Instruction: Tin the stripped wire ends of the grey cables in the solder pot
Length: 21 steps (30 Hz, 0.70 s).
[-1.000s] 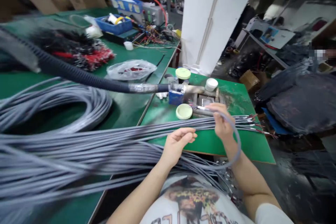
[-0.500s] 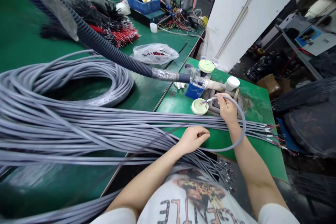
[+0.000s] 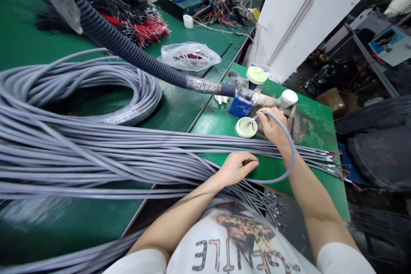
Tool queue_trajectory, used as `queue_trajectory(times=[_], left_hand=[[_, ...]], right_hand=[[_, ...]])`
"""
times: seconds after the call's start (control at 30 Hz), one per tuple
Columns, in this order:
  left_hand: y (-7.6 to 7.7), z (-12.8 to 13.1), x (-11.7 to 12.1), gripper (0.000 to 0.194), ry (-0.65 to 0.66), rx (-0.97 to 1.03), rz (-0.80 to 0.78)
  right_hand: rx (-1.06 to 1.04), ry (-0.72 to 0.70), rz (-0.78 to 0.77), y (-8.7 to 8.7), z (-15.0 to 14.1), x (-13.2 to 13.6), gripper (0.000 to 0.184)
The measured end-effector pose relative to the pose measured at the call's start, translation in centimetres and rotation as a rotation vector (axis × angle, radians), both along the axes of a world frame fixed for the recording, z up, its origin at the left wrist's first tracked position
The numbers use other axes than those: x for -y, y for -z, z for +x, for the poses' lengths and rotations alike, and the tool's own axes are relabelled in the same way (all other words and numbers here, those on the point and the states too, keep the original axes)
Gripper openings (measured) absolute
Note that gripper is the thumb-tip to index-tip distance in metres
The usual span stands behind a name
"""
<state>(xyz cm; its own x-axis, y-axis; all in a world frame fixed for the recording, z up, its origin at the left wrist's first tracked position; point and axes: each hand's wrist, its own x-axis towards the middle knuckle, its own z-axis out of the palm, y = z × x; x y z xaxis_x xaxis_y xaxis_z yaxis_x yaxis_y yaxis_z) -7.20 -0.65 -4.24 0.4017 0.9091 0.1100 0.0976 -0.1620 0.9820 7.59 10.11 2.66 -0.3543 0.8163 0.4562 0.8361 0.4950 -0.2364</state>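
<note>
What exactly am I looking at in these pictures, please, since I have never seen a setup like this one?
These pictures come from a camera worn on a person's head, looking forward and down, so the bare arms at the bottom are that person's own. No machine is doing the handling. The right hand holds a grey cable near its end, where thin wires fan out above a round pale green disc. The left hand lies open at the edge of a long bundle of grey cables, which stretches across a green workbench. A coil of similar cable lies further left, and a black corrugated hose runs overhead toward the hands.
</note>
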Motion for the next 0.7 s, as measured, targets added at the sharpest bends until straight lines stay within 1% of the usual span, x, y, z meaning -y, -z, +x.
queue_trajectory(times=[0.43, 0.5, 0.6, 0.7], left_hand=[[0.3, -0.1, -0.1, 0.022, 0.004, 0.017, 0.019], [0.2, -0.1, -0.1, 0.022, 0.002, 0.019, 0.019], [0.1, -0.1, -0.1, 0.022, 0.005, 0.018, 0.013], [0.1, -0.2, -0.1, 0.022, 0.011, 0.019, 0.006]], right_hand=[[0.059, 0.003, -0.033, 0.4, -0.6, -0.5, 0.025], [0.051, -0.003, -0.036, 0.0, -0.6, -0.3, 0.025], [0.038, 0.003, -0.012, -1.2, 0.0, 0.2, 0.025], [0.056, 0.068, 0.045, -2.6, 1.6, 0.7, 0.025]])
